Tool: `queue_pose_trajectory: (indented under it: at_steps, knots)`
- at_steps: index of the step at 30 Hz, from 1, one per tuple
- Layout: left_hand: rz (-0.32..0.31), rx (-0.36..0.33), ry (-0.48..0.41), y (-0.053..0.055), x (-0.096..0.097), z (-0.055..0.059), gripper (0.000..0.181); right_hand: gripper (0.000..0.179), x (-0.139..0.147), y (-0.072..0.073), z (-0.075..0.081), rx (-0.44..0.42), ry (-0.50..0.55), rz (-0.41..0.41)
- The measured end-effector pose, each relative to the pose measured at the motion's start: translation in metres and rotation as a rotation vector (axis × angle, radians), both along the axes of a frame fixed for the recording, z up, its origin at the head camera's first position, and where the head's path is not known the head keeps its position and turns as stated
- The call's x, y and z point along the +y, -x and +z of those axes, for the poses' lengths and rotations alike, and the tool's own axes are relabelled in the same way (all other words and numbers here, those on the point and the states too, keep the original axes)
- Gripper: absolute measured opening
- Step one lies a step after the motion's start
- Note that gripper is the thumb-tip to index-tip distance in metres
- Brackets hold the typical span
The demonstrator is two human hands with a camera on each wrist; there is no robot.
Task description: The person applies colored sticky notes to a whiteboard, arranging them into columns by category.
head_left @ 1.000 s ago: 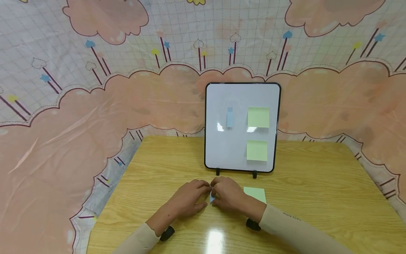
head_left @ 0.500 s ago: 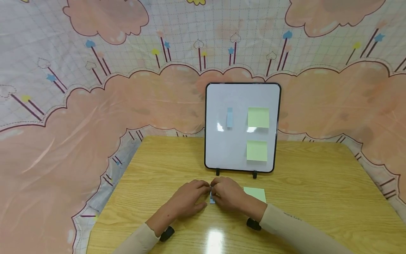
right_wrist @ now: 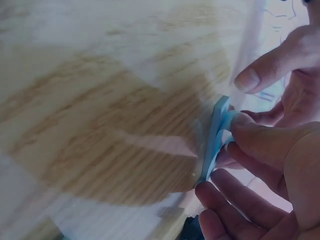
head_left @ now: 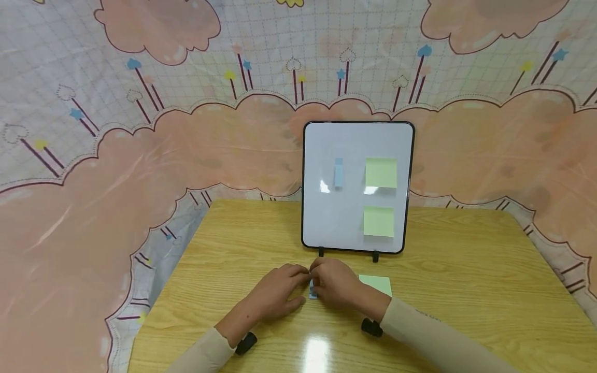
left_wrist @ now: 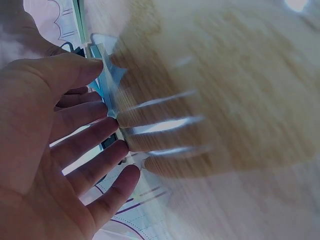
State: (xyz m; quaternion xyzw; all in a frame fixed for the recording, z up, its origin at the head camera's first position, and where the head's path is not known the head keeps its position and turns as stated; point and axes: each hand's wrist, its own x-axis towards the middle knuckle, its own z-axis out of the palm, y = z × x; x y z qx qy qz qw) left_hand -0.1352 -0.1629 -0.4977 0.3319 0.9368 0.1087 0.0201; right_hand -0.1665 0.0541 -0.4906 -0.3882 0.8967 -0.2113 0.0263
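Observation:
A narrow pad of blue sticky notes (head_left: 313, 296) lies on the table between my two hands, partly covered by them. In the right wrist view, the thumb and index finger of my right hand (head_left: 337, 282) pinch a blue sticky note (right_wrist: 228, 120) that curls up from the pad. My left hand (head_left: 278, 291) rests beside the pad with its fingers loosely extended. Its fingertips touch down near the pad's far end, while the thumb (left_wrist: 82, 70) stands apart from the other fingers.
A framed whiteboard (head_left: 333, 223) stands behind the hands on small black feet. It bears one narrow blue note (head_left: 339, 173) and two square green notes (head_left: 381, 173). A green sticky pad (head_left: 377, 283) lies right of my right hand on the wooden table (head_left: 466, 280).
My right hand has shifted very slightly away from me and curled a blue note up from the pad. The left hand has stayed in place.

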Motion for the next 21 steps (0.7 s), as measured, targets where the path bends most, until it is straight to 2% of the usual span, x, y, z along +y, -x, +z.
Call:
queue_pose_trajectory:
  at_steps: [5, 10, 17, 21]
  knots:
    - [-0.007, 0.000, -0.011, 0.000, -0.001, 0.001, 0.046, 0.025, 0.002, 0.005, 0.004, -0.119, 0.069, -0.017]
    - [-0.009, -0.001, -0.001, 0.000, -0.001, 0.001, 0.044, 0.010, 0.005, 0.015, 0.006, -0.211, 0.150, 0.000]
    - [0.007, -0.019, 0.026, 0.000, -0.002, 0.001, 0.050, 0.034, 0.011, 0.029, 0.003, -0.377, 0.246, -0.018]
    - [0.019, -0.034, 0.045, -0.004, -0.003, 0.003, 0.056, 0.035, 0.011, 0.035, 0.002, -0.442, 0.273, -0.031]
